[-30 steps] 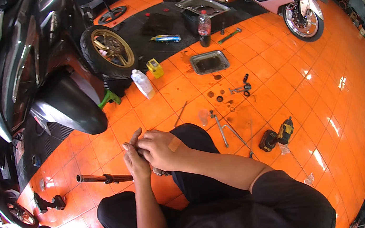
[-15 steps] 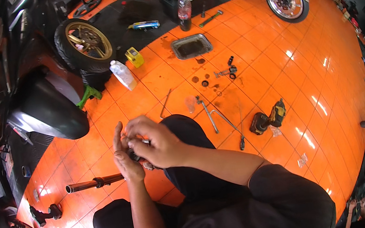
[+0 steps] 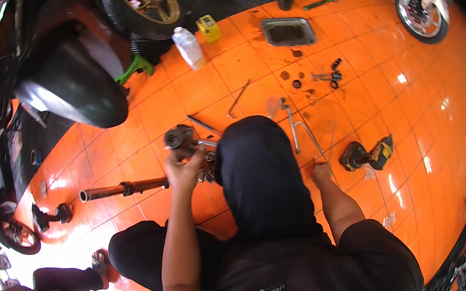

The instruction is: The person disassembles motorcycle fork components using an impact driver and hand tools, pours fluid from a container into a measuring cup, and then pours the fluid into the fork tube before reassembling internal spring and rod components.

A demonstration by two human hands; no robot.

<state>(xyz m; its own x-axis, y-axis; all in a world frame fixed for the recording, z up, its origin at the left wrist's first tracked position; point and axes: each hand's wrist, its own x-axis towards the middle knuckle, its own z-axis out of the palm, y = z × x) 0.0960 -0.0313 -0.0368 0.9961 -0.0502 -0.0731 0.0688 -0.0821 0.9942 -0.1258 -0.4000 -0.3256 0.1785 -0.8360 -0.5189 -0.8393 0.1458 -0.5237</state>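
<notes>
At the lower left of the frame, a black cordless power tool (image 3: 51, 216) lies on the orange tiled floor (image 3: 141, 148). Right of it, a long, dark metal tube (image 3: 111, 191) points toward the left hand (image 3: 182, 171), left of centre. That hand is grasping a dark, rounded metal part (image 3: 181, 143), which sits at its fingertips, just above the palm. Right of centre, a silver, branched metal wrench (image 3: 295, 135) leads down toward the right hand (image 3: 322, 175); I cannot tell whether its fingers are closed on anything. A yellow-and-black cordless drill (image 3: 367, 155) lies farther right.
</notes>
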